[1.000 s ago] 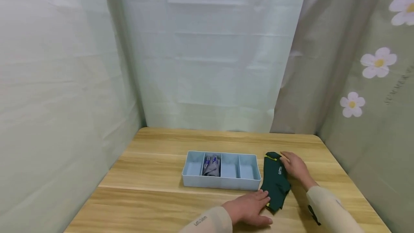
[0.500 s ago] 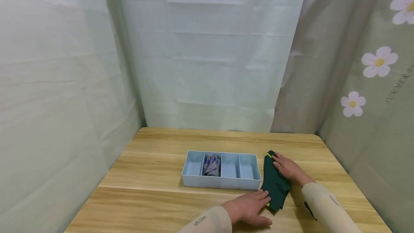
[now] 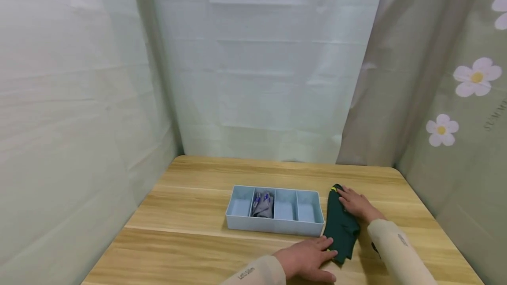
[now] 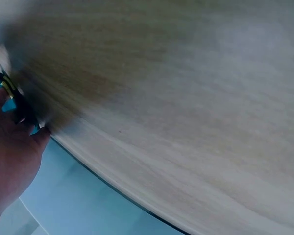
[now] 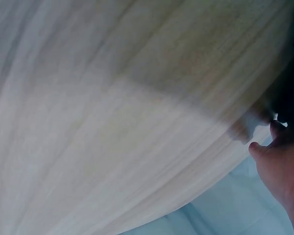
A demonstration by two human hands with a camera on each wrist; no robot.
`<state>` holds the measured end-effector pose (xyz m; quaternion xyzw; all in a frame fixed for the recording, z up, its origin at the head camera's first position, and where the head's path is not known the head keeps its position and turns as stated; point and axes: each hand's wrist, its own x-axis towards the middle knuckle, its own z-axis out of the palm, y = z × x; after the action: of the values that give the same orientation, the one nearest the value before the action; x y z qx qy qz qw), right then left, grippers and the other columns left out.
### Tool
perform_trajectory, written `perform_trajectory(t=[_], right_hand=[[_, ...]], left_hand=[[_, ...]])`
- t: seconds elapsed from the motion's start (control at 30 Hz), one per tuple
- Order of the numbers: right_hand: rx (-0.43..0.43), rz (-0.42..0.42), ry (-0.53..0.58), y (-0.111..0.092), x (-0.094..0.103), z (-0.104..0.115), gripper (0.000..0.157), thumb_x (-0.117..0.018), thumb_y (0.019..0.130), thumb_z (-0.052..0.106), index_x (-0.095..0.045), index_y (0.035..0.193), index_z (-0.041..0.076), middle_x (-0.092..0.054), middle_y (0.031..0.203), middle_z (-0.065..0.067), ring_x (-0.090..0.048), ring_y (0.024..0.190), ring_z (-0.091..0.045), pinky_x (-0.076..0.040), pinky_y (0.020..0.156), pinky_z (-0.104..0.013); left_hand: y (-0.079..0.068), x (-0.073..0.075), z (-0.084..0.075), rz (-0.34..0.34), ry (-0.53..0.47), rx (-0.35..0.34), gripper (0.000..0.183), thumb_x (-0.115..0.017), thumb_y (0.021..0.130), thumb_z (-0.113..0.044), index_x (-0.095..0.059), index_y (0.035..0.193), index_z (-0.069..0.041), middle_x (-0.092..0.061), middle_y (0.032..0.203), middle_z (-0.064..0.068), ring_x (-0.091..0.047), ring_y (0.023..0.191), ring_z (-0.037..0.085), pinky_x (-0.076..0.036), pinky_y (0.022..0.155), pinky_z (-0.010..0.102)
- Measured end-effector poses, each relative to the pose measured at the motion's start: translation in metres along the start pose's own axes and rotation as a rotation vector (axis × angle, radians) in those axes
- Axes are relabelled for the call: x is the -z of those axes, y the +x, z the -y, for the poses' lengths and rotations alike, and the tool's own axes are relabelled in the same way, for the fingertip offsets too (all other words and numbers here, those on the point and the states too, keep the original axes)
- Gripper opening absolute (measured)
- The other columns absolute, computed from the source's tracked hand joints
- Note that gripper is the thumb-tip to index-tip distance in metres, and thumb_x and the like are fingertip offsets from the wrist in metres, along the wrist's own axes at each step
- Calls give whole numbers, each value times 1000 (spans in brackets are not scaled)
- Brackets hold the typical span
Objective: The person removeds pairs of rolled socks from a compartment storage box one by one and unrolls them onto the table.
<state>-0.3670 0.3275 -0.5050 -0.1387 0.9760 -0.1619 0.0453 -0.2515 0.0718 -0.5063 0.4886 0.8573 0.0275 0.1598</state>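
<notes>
Left hand [image 3: 306, 259]: fingers straight, spread, tips on near end of dark green sock [image 3: 339, 230]. Right hand [image 3: 358, 205]: fingers extended, laid over sock's far end. Sock lies lengthwise on wooden table [image 3: 190, 214], just right of blue divided box [image 3: 275, 227]; grey bundle [image 3: 263, 206] in second compartment from left. Likely smoothing: anchor near end lightly, stroke flat-fingered, avoid bunching.

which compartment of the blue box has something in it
The second compartment from the left, head view: it alone of the four holds anything, some grey fabric.
</notes>
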Motion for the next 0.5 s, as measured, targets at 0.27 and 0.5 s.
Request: perform_trajectory(t=[0.27,0.5], right_hand=[[-1,12,-15,-3,0,0,48,-43,106,20,-41,146,-6,-28,151,-36,-26,137,-57,-19,104,-76],[-15,16,-10,-7,-1,3,49,-44,106,21,-41,146,-6,-27,152,-36,-24,137,-57,-18,104,-75]], left_hand=[[4,-1,-2,0,-28,8,64,-45,99,-59,-35,155,-30,-21,162,-9,-17,147,6,-22,114,20],[5,-3,-2,-1,-94,37,70,-46,98,-60,-29,157,-25,-21,162,-9,-17,147,6,-23,115,23]])
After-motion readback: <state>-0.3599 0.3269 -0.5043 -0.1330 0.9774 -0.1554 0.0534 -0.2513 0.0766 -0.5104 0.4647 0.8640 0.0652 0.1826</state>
